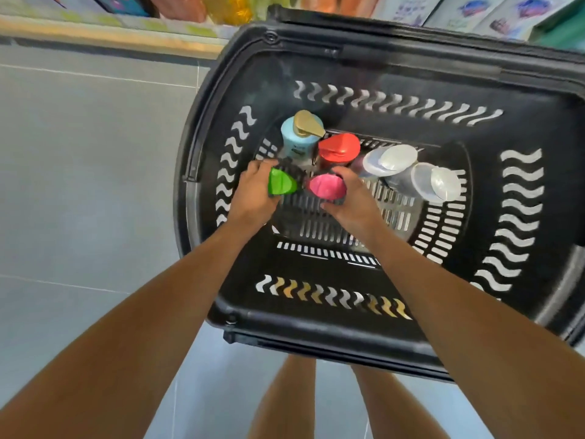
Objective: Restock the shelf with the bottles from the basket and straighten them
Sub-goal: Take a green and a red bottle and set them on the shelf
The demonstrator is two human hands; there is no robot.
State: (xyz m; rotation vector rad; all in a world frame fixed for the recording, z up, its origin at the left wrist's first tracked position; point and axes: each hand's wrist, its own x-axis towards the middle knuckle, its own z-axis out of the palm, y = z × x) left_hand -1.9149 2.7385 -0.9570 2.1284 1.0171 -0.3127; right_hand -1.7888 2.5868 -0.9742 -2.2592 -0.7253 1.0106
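Observation:
A black plastic basket [316, 321] stands on the floor below me, with several bottles upright inside. My left hand [253, 194] grips a black bottle with a green cap [281, 182]. My right hand [351, 198] grips a black bottle with a pink cap [326, 186]. Behind them stand a light blue bottle with a gold cap [305, 129] and a red-capped bottle [338, 148]. Two bottles with clear caps [394, 160] [438, 183] stand to the right. The shelf edge [104, 34] runs along the top left.
Grey floor tiles [88, 172] spread to the left of the basket. Packaged goods [493, 11] line the low shelf beyond the basket at the top. My legs [285, 403] show below the basket's near rim.

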